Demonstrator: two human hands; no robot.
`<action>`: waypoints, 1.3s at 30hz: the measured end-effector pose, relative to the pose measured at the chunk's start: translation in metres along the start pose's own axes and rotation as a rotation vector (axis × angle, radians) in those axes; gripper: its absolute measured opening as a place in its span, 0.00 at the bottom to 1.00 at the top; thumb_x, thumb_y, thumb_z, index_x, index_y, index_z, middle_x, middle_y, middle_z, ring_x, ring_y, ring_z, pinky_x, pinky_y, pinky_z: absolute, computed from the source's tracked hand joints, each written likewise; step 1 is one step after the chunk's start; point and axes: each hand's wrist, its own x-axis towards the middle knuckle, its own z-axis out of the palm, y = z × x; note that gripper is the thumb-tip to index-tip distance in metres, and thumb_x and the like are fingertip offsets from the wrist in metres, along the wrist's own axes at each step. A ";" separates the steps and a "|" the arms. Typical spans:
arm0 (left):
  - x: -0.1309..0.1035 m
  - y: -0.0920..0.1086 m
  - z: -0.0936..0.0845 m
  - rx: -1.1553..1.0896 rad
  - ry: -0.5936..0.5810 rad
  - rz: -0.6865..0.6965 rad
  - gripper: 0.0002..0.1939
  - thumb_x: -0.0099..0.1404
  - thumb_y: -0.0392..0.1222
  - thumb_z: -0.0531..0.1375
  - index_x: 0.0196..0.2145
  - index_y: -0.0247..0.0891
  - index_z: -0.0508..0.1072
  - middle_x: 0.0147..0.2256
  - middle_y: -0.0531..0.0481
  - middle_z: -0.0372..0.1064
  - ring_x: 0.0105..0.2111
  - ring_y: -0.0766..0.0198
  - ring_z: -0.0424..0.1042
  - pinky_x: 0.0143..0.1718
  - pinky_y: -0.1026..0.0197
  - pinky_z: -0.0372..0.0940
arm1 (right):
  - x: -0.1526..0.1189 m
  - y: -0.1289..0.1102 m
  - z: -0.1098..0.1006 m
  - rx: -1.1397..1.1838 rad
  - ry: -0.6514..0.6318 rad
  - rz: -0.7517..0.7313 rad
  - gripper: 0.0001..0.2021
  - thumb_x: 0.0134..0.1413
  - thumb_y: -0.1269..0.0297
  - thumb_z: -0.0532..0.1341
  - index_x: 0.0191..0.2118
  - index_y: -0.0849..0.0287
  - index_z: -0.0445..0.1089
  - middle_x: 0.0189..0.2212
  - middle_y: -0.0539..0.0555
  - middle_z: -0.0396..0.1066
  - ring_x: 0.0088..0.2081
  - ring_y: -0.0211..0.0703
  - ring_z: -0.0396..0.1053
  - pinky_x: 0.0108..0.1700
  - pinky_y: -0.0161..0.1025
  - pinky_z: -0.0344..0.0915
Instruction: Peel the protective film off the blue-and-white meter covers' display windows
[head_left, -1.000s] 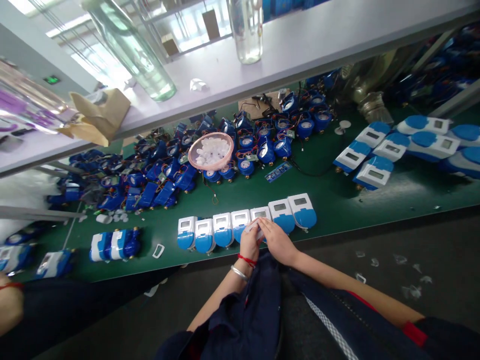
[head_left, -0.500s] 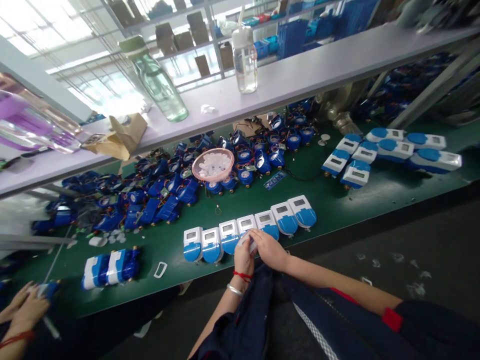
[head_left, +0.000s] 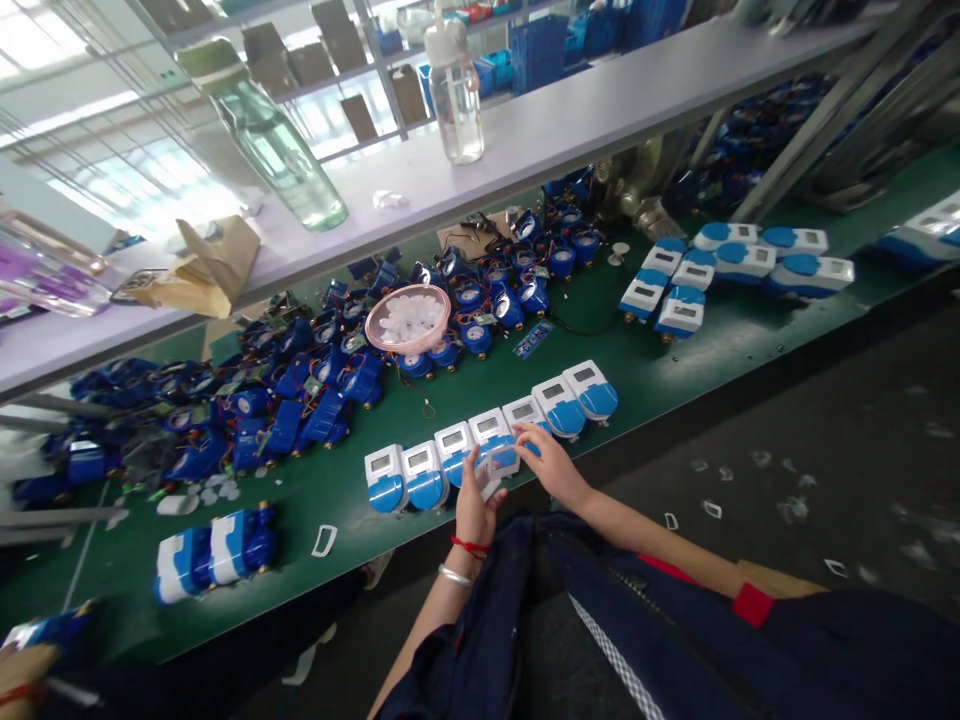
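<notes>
At the far left corner of the green table [head_left: 675, 375], near its front edge, lie two blue-and-white meters [head_left: 210, 548] side by side, with a small white frame piece [head_left: 324, 540] just to their right. Behind them, toward the back edge under the grey shelf [head_left: 570, 120], spreads a heap of open blue meter bodies [head_left: 300, 390], and a pink bowl of white caps [head_left: 407, 318] sits on top of that heap.

Along the front edge, near the middle, runs a row of white-and-blue meters [head_left: 487, 435], touching one another. The left hand [head_left: 474, 500] rises just in front of this row, its fingers curled around a small clear film [head_left: 495, 470] held against the meter in the middle of the row. The right hand [head_left: 551, 465] lies just to the right of it, fingers stretched forward and resting on the same meter, touching the film's other edge; it is not closed on anything. Both hands meet at that meter.

Farther right, toward the back edge, lies a separate cluster of finished meters [head_left: 720, 270].
</notes>
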 end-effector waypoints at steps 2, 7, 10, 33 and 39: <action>0.004 -0.001 0.006 0.075 -0.107 -0.043 0.28 0.58 0.59 0.59 0.52 0.45 0.66 0.44 0.46 0.68 0.38 0.63 0.69 0.25 0.70 0.63 | -0.002 0.006 -0.005 0.074 -0.065 0.027 0.08 0.59 0.61 0.55 0.35 0.58 0.68 0.54 0.57 0.62 0.57 0.45 0.58 0.59 0.44 0.55; 0.027 -0.017 0.033 0.173 -0.220 -0.057 0.19 0.52 0.54 0.65 0.36 0.39 0.70 0.34 0.51 0.69 0.32 0.68 0.68 0.26 0.70 0.59 | 0.001 0.023 -0.023 0.144 -0.113 0.098 0.11 0.58 0.57 0.55 0.38 0.58 0.70 0.55 0.58 0.62 0.57 0.46 0.59 0.58 0.44 0.56; 0.049 -0.026 0.051 0.261 -0.118 0.002 0.19 0.51 0.55 0.65 0.32 0.38 0.68 0.29 0.54 0.66 0.27 0.71 0.65 0.24 0.71 0.57 | -0.003 0.046 -0.068 0.097 -0.075 0.185 0.11 0.57 0.57 0.55 0.37 0.58 0.71 0.54 0.58 0.64 0.56 0.47 0.61 0.58 0.44 0.57; 0.149 -0.044 0.157 0.227 0.025 -0.077 0.22 0.51 0.54 0.65 0.37 0.36 0.71 0.30 0.50 0.67 0.30 0.68 0.66 0.23 0.70 0.56 | 0.116 0.134 -0.178 0.435 -0.318 0.763 0.11 0.49 0.59 0.64 0.31 0.62 0.67 0.24 0.54 0.74 0.26 0.39 0.73 0.27 0.31 0.67; 0.149 -0.036 0.146 0.446 0.042 0.024 0.18 0.51 0.54 0.64 0.30 0.37 0.69 0.26 0.54 0.65 0.24 0.72 0.61 0.24 0.70 0.56 | 0.120 0.129 -0.176 0.380 -0.402 0.706 0.12 0.50 0.56 0.63 0.32 0.61 0.68 0.26 0.54 0.75 0.28 0.41 0.74 0.29 0.33 0.69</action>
